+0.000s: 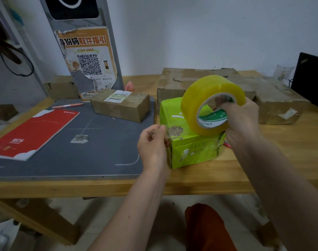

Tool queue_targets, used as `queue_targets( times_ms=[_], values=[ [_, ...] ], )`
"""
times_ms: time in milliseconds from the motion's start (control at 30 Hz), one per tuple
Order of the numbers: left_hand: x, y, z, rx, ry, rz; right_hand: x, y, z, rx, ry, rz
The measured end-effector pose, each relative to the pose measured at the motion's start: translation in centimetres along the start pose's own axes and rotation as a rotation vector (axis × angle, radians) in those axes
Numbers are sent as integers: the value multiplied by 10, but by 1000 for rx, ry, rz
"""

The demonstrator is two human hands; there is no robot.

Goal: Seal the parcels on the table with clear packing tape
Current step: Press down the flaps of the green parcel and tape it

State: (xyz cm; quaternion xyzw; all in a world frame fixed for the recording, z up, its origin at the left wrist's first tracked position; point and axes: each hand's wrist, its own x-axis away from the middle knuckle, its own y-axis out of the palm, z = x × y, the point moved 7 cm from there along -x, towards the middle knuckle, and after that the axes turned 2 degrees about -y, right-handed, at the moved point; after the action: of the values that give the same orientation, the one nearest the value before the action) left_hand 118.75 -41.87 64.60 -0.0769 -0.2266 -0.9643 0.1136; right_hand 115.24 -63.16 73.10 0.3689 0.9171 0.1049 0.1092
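1. A wooden table (209, 180) stands against a pale wall (191, 33); a grey mat (93, 153) covers its left part, and a grey stand with an orange QR-code poster (89, 60) rises at the back left.
2. On the mat lie a red booklet (33, 133), a pink pen (67, 105) behind it, and a small brown parcel (122, 105) with a white label.
3. The left hand (152, 145) pinches the free end of the clear tape between thumb and fingertips, at the left top edge of the green box (192, 151).
4. The green box stands closed on the bare wood, just right of the mat.
5. The tape roll (211, 104) is upright on the box top; the right hand (239, 120) grips it, fingers curled through the core.
6. Behind sit a large brown parcel (196, 80) and another wrapped brown parcel (279, 104) to its right, with a dark screen (310, 78) at the far right edge.
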Motion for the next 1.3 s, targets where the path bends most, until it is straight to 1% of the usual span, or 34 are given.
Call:
queue_targets(
  times_ms=[100,167,333,367,400,433,467,500,533,567,600,633,667,733,800,833,933,967,1033,1067,1133,1167,1200,1267,1300],
  values=[
    [-5,-3,-4,-74,2,10,-1,-2,0,-8,1,10],
    [-9,-6,-11,-110,-32,21,0,-2,1,-7,1,11],
    [-11,-16,-44,-157,-250,35,1,-2,0,2,2,11],
    [-10,-18,-47,-172,-249,42,1,-2,0,-1,3,14],
    [-9,-21,-45,-209,-200,69,2,-3,-1,-1,3,15],
    [-7,-24,-36,-273,-90,125,2,-3,-1,3,1,11],
    [-2,-26,-21,-333,60,176,2,-2,-1,8,-3,4],
    [6,-24,-4,-373,231,184,3,-2,-1,12,-6,-1],
    [16,-16,11,-403,390,127,3,-1,-1,16,-7,-3],
    [26,-5,19,-458,501,22,3,-1,-1,19,-7,-4],
    [35,8,19,-543,559,-108,3,-1,-1,19,-7,-5],
    [43,20,13,-647,573,-226,3,-1,-1,18,-5,-6],
    [49,27,6,-732,574,-305,3,-1,-1,15,-4,-7],
    [50,29,-3,-797,573,-342,2,-1,0,16,-9,-12],
    [44,25,-5,-795,534,-320,1,-2,2,46,-13,-17],
    [43,24,-4,-817,557,-302,0,-1,2,57,-10,-22],
    [49,30,2,-1031,793,-295,-1,1,3,73,-13,-42],
    [49,33,0,-1113,836,-303,-2,1,2,82,-25,-42],
    [45,32,-1,-1227,866,-290,-4,2,2,99,-55,-43],
    [41,32,0,-1284,892,-262,-5,2,2,113,-72,-46],
    [39,34,6,-1416,1003,-172,-7,4,-1,150,-118,-69],
    [38,34,8,-1469,1020,-140,-8,5,-5,174,-149,-79],
    [34,32,6,-1496,956,-155,-11,5,-9,204,-188,-79],
    [30,16,-18,-1567,685,-259,-18,-1,-20,262,-270,-52],
    [31,4,-27,-1547,611,-289,-21,-5,-25,263,-295,-41]
  ],
)
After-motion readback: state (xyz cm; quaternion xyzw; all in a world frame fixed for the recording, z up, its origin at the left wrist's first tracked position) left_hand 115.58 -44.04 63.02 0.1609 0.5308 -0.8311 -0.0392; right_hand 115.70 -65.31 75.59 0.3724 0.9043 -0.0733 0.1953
